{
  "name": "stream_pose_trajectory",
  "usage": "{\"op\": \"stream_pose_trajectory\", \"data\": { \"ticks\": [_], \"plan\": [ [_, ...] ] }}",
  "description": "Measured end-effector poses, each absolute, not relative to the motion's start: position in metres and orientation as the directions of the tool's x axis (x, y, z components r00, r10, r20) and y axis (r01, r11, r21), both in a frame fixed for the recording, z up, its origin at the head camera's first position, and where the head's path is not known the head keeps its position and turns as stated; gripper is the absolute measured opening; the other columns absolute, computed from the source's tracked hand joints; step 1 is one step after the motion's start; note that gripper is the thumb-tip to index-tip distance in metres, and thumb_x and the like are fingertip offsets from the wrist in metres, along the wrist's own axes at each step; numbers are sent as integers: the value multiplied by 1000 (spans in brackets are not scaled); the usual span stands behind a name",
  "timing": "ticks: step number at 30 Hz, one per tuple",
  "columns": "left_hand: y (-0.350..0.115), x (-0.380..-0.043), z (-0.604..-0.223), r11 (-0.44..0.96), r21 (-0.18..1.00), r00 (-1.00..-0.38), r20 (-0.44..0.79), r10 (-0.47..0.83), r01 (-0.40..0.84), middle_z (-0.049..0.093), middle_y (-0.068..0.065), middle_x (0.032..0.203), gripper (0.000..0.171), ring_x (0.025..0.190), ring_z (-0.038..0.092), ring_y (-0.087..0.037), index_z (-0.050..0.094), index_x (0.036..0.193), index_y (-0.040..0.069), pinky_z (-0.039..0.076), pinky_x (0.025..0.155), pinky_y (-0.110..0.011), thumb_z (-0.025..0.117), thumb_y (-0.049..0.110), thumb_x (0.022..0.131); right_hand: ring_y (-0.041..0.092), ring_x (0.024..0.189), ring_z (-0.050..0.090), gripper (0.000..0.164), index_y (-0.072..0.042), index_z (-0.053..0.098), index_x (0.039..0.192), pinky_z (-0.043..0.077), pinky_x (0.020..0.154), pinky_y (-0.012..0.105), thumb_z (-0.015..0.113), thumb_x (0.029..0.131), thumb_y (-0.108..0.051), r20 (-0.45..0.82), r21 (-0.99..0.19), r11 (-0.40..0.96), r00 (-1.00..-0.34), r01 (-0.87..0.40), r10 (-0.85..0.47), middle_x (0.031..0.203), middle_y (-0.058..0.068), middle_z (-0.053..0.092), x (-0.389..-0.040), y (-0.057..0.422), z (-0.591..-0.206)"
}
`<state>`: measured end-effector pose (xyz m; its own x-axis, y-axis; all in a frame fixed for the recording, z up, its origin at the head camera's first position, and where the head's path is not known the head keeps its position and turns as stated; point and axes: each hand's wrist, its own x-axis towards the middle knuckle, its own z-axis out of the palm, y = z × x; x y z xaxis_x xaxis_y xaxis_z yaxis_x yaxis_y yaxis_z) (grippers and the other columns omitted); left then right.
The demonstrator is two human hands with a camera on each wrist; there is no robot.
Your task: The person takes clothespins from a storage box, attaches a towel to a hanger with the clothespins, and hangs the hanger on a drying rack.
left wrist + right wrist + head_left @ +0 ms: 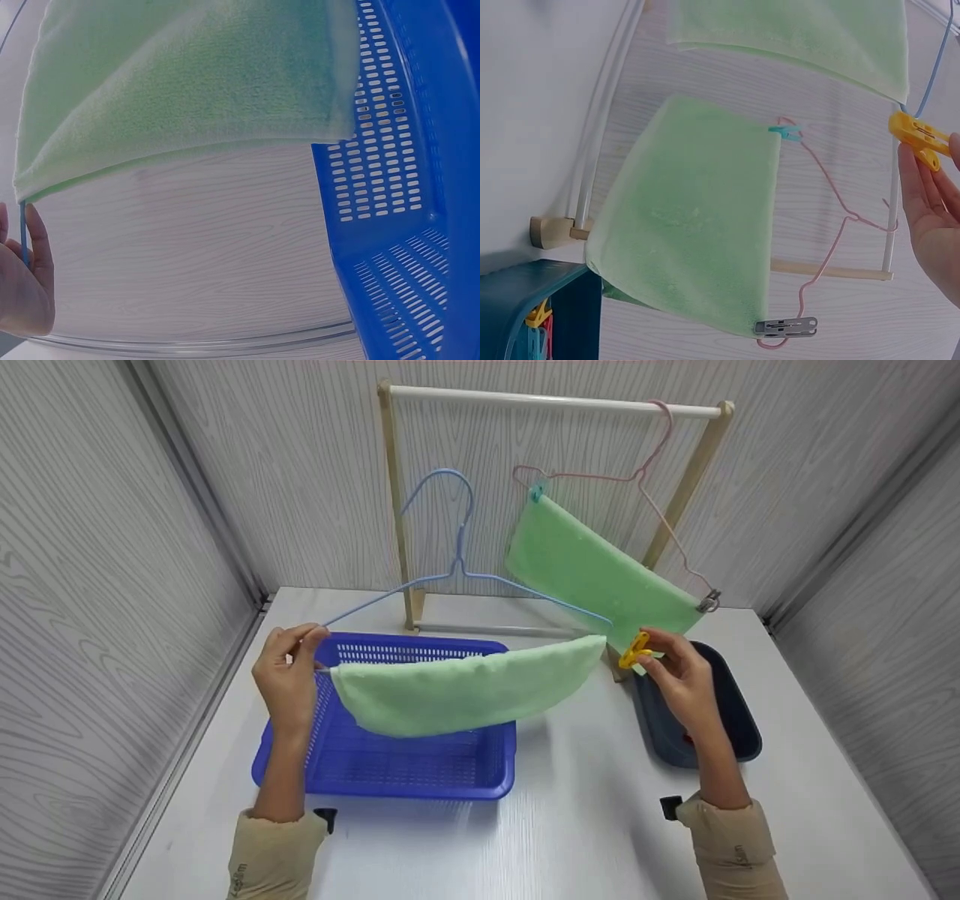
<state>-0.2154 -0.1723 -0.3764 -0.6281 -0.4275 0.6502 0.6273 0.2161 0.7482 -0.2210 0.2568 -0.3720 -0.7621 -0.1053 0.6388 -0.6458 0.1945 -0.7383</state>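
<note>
My left hand [289, 679] grips the left end of a blue clothes hanger [460, 562], held up off the table. Over its lower bar a light green towel [465, 697] hangs folded. In my right hand [679, 675] a yellow clothespin [636, 650] is pinched between thumb and fingers, just right of the towel's right top corner. The right wrist view shows the clothespin [920, 139] close to that corner and the hanger's blue wire; whether it touches them I cannot tell.
Behind, a rack with a white rod [555, 399] bears a pink hanger [600, 476]. From it hangs another green towel [600, 562], held by a teal clip [537, 492] and a grey clip [708, 601]. Below stand a blue basket [397, 791] and a dark bin [739, 705] with clothespins.
</note>
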Motion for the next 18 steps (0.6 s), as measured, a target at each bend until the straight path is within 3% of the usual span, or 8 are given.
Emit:
{"op": "stream_pose_trajectory", "data": {
  "ticks": [9, 18],
  "plan": [
    [-172, -214, -377, 238, 754, -631, 648, -427, 613, 36, -7, 59, 8, 48, 39, -17, 65, 78, 2, 42, 45, -26, 60, 4, 72, 40, 83, 44, 31, 20, 42, 102, 43, 65, 21, 47, 72, 21, 678, -709, 157, -726, -688, -118, 92, 35, 43, -218, 249, -366],
    [-170, -213, -375, 216, 754, -637, 645, -423, 620, 36, -6, 60, 8, 50, 37, -19, 65, 78, 2, 41, 44, -22, 61, 5, 72, 41, 82, 45, 30, 22, 44, 98, 44, 69, 27, 48, 68, 24, 738, -660, 118, -670, -742, -80, 92, 34, 45, -221, 239, -364]
  ]
}}
